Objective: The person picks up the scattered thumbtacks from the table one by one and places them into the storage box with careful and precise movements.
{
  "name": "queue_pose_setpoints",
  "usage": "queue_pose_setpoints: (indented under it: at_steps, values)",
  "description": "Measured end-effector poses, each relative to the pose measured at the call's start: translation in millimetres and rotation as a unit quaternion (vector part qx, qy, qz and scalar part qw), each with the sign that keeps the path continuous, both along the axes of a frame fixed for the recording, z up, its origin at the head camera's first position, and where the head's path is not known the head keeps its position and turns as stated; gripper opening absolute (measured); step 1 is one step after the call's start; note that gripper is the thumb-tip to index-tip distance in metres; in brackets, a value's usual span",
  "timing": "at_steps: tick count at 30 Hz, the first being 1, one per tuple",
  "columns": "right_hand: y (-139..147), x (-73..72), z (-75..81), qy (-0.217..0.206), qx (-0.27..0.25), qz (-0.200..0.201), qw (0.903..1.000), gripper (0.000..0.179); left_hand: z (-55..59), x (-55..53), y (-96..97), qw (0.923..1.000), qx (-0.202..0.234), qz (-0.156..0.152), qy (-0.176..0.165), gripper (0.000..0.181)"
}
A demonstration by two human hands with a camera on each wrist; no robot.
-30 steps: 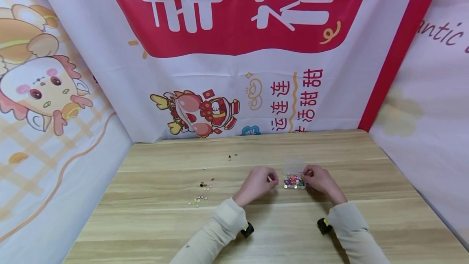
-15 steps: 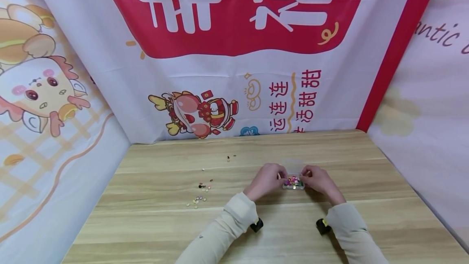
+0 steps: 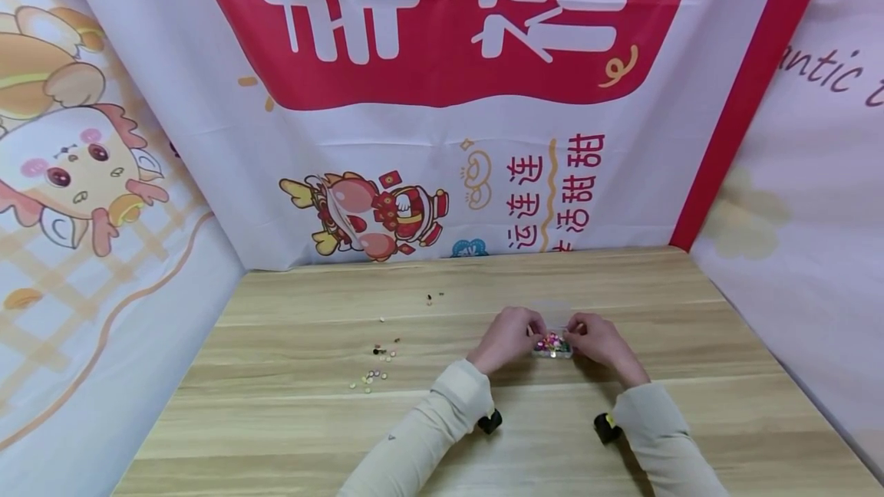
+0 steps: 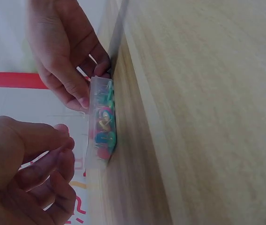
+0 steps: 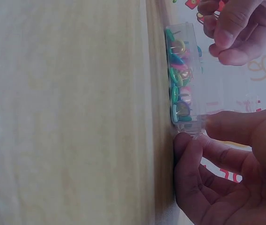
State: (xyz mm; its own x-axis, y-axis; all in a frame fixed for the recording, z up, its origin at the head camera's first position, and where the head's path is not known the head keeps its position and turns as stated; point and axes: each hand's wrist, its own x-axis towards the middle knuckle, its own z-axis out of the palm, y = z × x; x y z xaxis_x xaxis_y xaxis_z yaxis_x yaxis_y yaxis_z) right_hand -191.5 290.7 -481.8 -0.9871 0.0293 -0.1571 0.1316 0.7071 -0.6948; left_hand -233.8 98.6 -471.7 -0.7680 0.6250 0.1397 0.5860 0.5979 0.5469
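Observation:
A small clear plastic box (image 3: pixel 552 353) stands on the table with its lid (image 3: pixel 550 311) raised at the back. Colourful thumbtacks (image 5: pixel 179 89) fill it, their pins showing through the wall in the right wrist view. My right hand (image 3: pixel 599 337) grips the box's right end between thumb and fingers. Over the box's left part is my left hand (image 3: pixel 509 334), its fingers curled and thumb meeting fingertips. In the left wrist view, the left hand (image 4: pixel 34 164) is beside the open top, apart from the wall; nothing shows between its fingertips.
Several loose tacks (image 3: pixel 374 374) lie scattered on the wooden table (image 3: pixel 290 436) to the left. A few tiny dark and reddish pieces (image 3: pixel 429 298) lie farther back. A printed cloth (image 3: pixel 442 121) hangs along the table's rear edge, with more cloth at both sides.
My left hand has moved right, from beside the box to over its left part. The right hand stays at the box's right end. The loose tacks lie as before.

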Motion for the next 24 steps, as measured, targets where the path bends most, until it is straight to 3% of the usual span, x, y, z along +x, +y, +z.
queue_pose_setpoints:
  at_steps: [8, 14, 18, 24]
  values:
    - [1, -0.7, -3.8, 0.021, 0.014, 0.015, 0.9996, 0.015, 0.6, 6.5, -21.8, 0.9998, 0.002, -0.02, 0.0, 0.01]
    - [1, -1.8, -2.3, 0.019, 0.019, 0.016, 0.9995, 0.014, 9.0, 21.9, -54.4, 0.9995, -0.011, -0.018, -0.023, 0.011]
    - [0, -0.7, -1.8, 0.019, 0.02, 0.014, 0.9995, 0.014, 13.8, 33.3, -79.3, 0.9993, -0.022, -0.005, -0.029, 0.012]
    - [-1, -0.1, -1.7, 0.008, 0.019, 0.009, 0.9997, 0.015, 19.5, 41.9, -117.0, 0.9993, -0.011, 0.025, -0.025, 0.012]
